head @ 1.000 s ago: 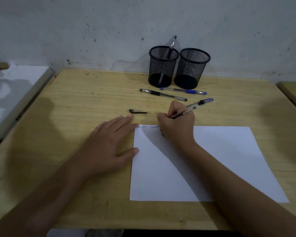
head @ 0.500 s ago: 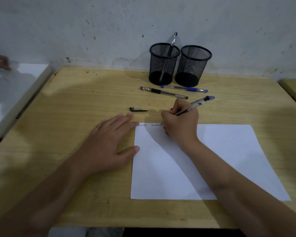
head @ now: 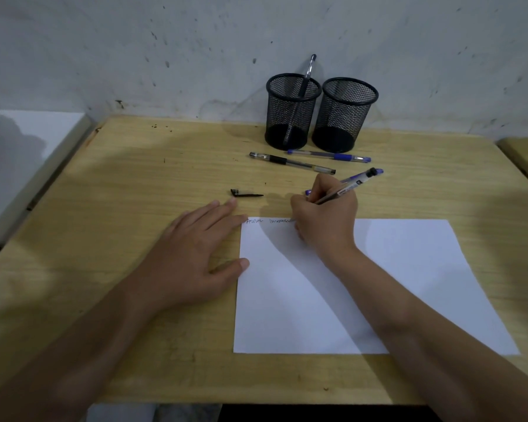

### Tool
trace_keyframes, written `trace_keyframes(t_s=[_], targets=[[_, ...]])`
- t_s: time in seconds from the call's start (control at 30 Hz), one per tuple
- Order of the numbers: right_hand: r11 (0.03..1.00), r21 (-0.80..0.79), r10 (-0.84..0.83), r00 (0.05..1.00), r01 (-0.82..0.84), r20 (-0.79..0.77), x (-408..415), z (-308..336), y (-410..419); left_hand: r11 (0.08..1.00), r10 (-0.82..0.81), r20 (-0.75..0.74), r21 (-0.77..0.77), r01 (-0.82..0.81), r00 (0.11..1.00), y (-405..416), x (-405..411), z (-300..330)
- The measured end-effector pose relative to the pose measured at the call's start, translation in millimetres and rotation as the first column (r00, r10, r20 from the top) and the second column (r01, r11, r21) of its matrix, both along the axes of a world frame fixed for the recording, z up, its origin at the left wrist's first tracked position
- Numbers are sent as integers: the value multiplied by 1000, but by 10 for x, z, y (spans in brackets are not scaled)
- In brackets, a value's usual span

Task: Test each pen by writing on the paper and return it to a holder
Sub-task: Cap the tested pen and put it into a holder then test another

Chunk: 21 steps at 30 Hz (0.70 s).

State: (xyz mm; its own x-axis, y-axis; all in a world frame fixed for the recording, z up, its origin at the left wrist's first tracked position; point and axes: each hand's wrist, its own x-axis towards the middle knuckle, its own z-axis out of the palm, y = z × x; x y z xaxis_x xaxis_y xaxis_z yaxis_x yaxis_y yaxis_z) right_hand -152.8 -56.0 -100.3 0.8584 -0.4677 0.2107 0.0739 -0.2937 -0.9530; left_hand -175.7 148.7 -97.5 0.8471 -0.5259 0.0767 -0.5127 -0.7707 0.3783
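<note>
Fingers of the right hand [head: 325, 222] clench a blue-capped clear plastic pen [head: 349, 185] at the white paper sheet's [head: 378, 284] eleven o'clock corner, writing; the left hand [head: 192, 263], flat and released, steadies its nine o'clock edge.

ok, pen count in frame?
4. One standing in the left holder, a black-grip pen and a blue-grip pen lying on the desk before the holders, one in the right hand, writing.
</note>
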Motion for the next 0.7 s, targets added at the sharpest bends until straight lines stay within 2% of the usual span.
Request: trace_keyframes(t_s=[0.4, 0.53, 0.7], targets=[[999, -38, -8, 1000, 8, -5, 8, 0, -46, 1000, -3, -26, 6, 3, 1000, 11, 3, 12], [992, 124, -30, 998, 24, 46, -70, 143, -87, 1000, -5, -35, 15, 6, 999, 2, 1, 29], [931, 312, 190, 981, -189, 27, -169, 322, -121, 997, -3, 2, -74, 3, 1000, -12, -26, 55]])
